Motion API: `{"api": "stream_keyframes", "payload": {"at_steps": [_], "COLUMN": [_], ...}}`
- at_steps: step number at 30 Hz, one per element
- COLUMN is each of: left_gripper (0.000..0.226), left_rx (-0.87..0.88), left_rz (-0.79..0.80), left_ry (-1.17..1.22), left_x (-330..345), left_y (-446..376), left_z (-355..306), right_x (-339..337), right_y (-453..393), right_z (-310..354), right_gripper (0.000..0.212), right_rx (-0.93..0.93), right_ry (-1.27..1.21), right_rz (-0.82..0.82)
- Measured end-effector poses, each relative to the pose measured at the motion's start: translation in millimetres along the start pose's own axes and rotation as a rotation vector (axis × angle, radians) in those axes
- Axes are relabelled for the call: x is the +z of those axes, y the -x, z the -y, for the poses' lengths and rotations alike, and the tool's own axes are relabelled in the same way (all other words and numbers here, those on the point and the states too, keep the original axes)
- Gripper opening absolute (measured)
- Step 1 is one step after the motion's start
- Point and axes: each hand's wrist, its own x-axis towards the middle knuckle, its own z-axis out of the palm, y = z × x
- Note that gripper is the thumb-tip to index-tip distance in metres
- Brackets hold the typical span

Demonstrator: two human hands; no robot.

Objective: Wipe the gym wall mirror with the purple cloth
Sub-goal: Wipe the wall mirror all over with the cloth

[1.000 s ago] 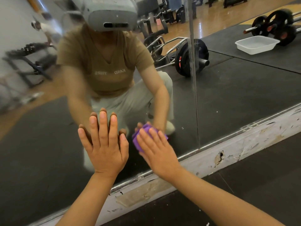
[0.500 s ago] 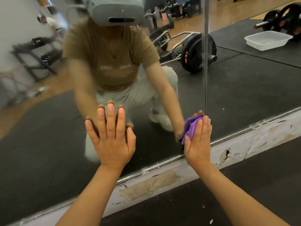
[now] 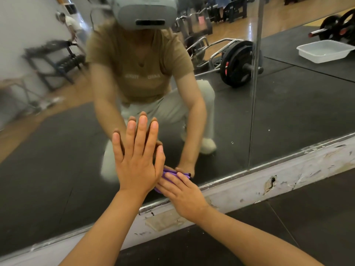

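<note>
The right hand point(image 3: 183, 198) presses the purple cloth point(image 3: 166, 176) flat against the gym wall mirror point(image 3: 288, 121), low on the glass; its fingers lie straight over the bunched fabric, so the grip is an open, flat-palmed press and not a pinch, and only a fold of cloth shows beyond the fingertips. Just to the left of that grip and partly overlapping it, the left hand point(image 3: 137, 160) rests flat on the glass, fingers straight and slightly spread, holding nothing. Directly below the grip runs the mirror's chipped white base strip point(image 3: 269, 189), with dark rubber floor point(image 3: 307, 227) under it. Up and to the right of the grip, the glass reflects a weight plate point(image 3: 238, 64) on a bar, and farther right a white plastic tub point(image 3: 324, 50).
</note>
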Motion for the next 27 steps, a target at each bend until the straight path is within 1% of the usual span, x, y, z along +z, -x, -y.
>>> {"api": "stream_keyframes", "payload": {"at_steps": [2,4,5,7,9,13,15,17,20,21,22,23,26,27], "left_gripper": [0.064,0.064,0.064,0.065,0.065,0.066,0.066,0.067,0.066,0.066,0.066,0.066,0.065,0.065], "left_rx": [0.011,0.020,0.021,0.022,0.019,0.017,0.021,0.015,0.012,0.013,0.013,0.010,0.005,0.011], "left_rz": [0.005,-0.002,-0.009,-0.027,-0.039,-0.062,-0.068,-0.066,-0.067,-0.067,-0.067,-0.067,-0.061,-0.060], "left_ry": [0.004,0.008,0.006,0.003,0.000,-0.001,-0.001,0.002,0.010,0.011,0.013,0.012,0.015,0.018], "left_x": [-0.9,0.1,1.3,3.6,5.6,7.6,7.5,8.0,7.8,7.9,8.1,8.2,8.2,8.2], "left_y": [0.4,1.3,1.7,1.2,1.0,2.7,2.5,2.4,2.9,2.8,2.7,2.9,3.9,4.1], "left_z": [1.4,2.1,1.9,0.6,1.7,0.7,0.6,0.6,-0.1,-0.3,-0.3,0.3,1.2,1.1], "right_x": [-4.4,-6.0,-5.1,-3.3,-2.9,-4.5,-5.9,-5.1,-3.9,-2.9,-0.4,3.8,21.7,25.8], "right_y": [1.1,4.7,5.6,7.6,16.1,43.1,47.5,44.2,27.2,22.6,20.9,22.0,36.0,39.4], "right_z": [-10.0,-27.5,-38.3,-63.3,-87.2,-125.2,-129.2,-120.7,-96.7,-88.1,-79.0,-69.7,-47.9,-44.9], "right_gripper": [0.120,0.105,0.095,0.075,0.063,0.062,0.062,0.062,0.063,0.063,0.063,0.063,0.069,0.070], "right_rx": [-0.085,-0.152,-0.136,-0.019,0.104,0.386,0.469,0.535,0.743,0.765,0.731,0.635,0.256,0.190], "right_ry": [0.048,0.090,0.078,0.009,-0.043,-0.151,-0.186,-0.218,-0.333,-0.355,-0.351,-0.314,-0.107,-0.048], "right_rz": [-0.024,-0.069,-0.128,-0.288,-0.389,-0.420,-0.400,-0.398,-0.479,-0.497,-0.496,-0.471,-0.304,-0.265]}}
